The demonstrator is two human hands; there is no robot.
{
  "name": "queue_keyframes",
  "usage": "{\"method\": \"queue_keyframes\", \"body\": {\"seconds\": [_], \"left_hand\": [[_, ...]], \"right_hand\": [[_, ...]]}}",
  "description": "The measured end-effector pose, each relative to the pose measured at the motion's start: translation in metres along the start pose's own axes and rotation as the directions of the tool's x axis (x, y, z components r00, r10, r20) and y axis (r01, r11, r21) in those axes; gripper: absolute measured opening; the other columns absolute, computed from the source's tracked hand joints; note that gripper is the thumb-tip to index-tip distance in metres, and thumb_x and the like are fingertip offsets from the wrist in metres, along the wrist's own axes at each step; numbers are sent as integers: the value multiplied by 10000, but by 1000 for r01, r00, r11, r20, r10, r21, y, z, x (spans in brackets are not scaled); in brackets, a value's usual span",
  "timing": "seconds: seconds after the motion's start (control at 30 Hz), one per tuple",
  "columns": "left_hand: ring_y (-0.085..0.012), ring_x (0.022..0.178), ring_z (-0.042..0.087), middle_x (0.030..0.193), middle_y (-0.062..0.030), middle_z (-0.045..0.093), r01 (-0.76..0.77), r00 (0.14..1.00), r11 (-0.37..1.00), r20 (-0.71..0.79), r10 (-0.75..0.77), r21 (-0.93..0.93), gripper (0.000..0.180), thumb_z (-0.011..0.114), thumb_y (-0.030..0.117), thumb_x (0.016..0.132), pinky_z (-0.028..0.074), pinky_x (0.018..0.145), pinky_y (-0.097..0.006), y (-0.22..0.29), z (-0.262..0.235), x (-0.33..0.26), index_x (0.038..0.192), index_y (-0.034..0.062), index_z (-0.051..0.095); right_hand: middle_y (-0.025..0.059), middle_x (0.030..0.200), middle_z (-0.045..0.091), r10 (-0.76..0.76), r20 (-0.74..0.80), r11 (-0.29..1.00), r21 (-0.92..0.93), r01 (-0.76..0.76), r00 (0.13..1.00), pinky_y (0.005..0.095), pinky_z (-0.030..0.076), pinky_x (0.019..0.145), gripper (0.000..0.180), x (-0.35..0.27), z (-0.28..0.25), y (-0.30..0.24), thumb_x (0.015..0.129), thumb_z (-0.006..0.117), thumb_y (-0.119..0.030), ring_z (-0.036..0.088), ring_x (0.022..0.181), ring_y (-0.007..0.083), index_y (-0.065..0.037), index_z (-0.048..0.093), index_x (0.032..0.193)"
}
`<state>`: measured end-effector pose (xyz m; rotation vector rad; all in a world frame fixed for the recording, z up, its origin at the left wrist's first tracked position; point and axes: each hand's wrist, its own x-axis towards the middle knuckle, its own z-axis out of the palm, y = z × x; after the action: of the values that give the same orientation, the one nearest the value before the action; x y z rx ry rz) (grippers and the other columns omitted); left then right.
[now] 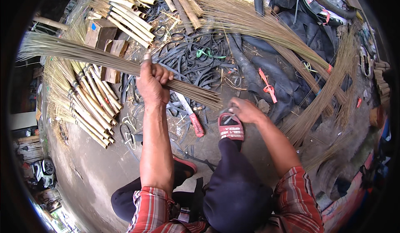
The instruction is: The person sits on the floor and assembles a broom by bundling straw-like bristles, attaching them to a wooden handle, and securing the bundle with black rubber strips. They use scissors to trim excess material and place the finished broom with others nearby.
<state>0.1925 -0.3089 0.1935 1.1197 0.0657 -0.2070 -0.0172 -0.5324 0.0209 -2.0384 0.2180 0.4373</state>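
Note:
My left hand point(154, 83) is wrapped round a bundle of thin broom bristles point(83, 49). The bundle slants across the view: its feathery tips spread to the far left, and its stiff butt ends point right, above the ground. Low by the toe of my red sandal point(231, 132), my right hand point(246, 110) has its fingers bent together. Whatever lies between those fingers, if anything, is too small to make out. A knife point(193, 120) with a red handle and a pale blade rests on the ground between my hands, touched by neither.
A tangle of black rubber strips point(187, 62) covers the ground ahead. Finished-looking brooms point(89, 97) with pale handles are stacked at left; bamboo pieces point(131, 18) lie beyond. A wooden block point(100, 33) stands beside them. Long bristle bundles point(308, 54) and black rubber sheets point(279, 81) fill the right.

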Motion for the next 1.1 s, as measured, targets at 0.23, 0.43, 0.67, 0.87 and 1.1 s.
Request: {"method": "queue_keyframes", "body": {"seconds": [0.23,0.43,0.67,0.87,1.1], "left_hand": [[-111,463,421,524,37,360,-197,972,924,187,141,327,501,600,396,1081,487,529,-366,-50,12,-21,655,178,450],[-93,583,474,626,7,520,-96,979,818,200,-24,567,434,673,218,1052,406,558,-318,-159,17,-56,672,83,511],[-124,597,515,638,-12,531,137,973,986,176,-152,91,407,697,311,1046,439,596,-320,-130,33,-52,758,55,565],[-192,657,591,703,-38,530,488,854,872,221,-471,-28,351,734,374,1013,575,723,-390,-94,19,-63,966,53,601],[-145,533,508,615,7,447,249,961,942,63,-269,226,427,687,407,1051,489,535,-332,-105,15,-70,805,130,475]], "right_hand": [[293,1569,434,-87,-965,895,-185,-406,247,494,384,1202,739,-59,-106,33,963,759,-237,435,1459,448,25,414,1562],[224,1437,600,38,-882,995,78,67,470,443,485,1099,620,-62,-67,0,1005,724,-237,631,1263,331,23,483,1514],[311,1418,599,-68,-580,992,-129,-9,812,504,472,1132,814,-10,39,-59,847,858,-348,584,1335,447,4,505,1491],[261,951,737,-28,-189,971,226,71,982,483,569,846,374,0,37,-85,859,761,-182,748,979,407,-7,662,1174],[272,959,731,178,80,906,377,-195,981,499,565,808,290,-8,44,-98,893,725,-192,723,952,464,-5,669,1107]]}}
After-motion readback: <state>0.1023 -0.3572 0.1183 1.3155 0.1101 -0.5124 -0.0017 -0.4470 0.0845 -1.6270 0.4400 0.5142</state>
